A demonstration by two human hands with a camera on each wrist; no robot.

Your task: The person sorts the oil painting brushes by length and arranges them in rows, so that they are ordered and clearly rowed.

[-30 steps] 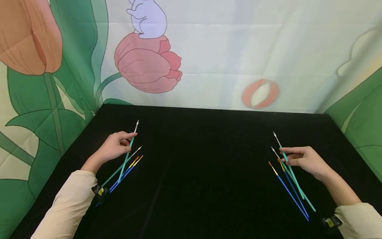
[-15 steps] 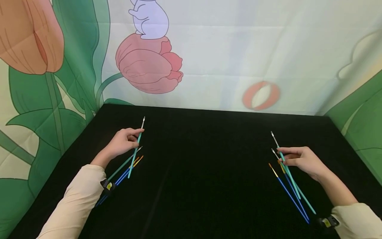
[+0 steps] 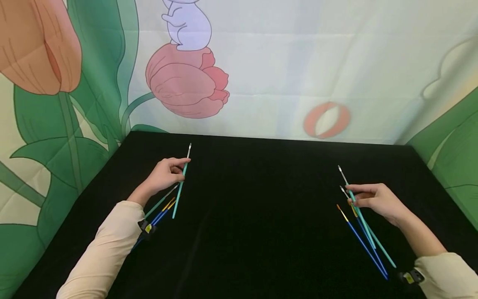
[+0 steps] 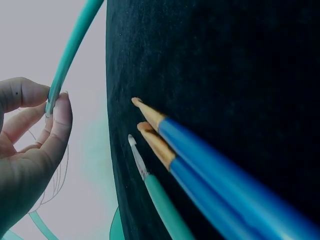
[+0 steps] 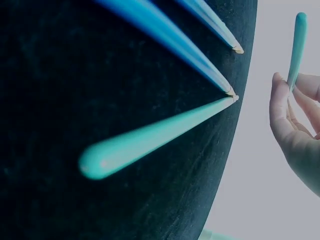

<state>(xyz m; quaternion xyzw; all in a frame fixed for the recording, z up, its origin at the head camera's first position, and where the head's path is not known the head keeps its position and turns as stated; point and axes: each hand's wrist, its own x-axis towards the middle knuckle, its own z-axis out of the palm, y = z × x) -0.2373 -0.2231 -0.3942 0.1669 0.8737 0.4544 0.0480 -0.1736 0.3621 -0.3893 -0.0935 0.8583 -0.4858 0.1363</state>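
My left hand [image 3: 164, 174] pinches a teal-handled paintbrush [image 3: 179, 193] between thumb and fingers, its pale tip pointing away from me. Under that wrist lie another teal paintbrush [image 4: 167, 207] and two blue paintbrushes [image 4: 215, 165] with gold ferrules, partly covered by the forearm in the head view. On the right side, my right hand [image 3: 377, 201] pinches a second teal paintbrush [image 3: 342, 174], tip pointing away. Beneath it rest a teal paintbrush [image 5: 150, 135] and two blue paintbrushes [image 3: 360, 241], fanned out. Both held brushes appear raised over the cloth in the wrist views.
A black cloth-covered table [image 3: 261, 207] spans the space between the hands. Behind it hangs a pale curtain [image 3: 269, 74] printed with tulips and a rabbit. Small wrist cameras [image 3: 147, 228] sit at both sleeves.
My left hand has moved right and slightly away from me with its teal paintbrush, off the lying brushes. My right hand and its brush have shifted slightly left.
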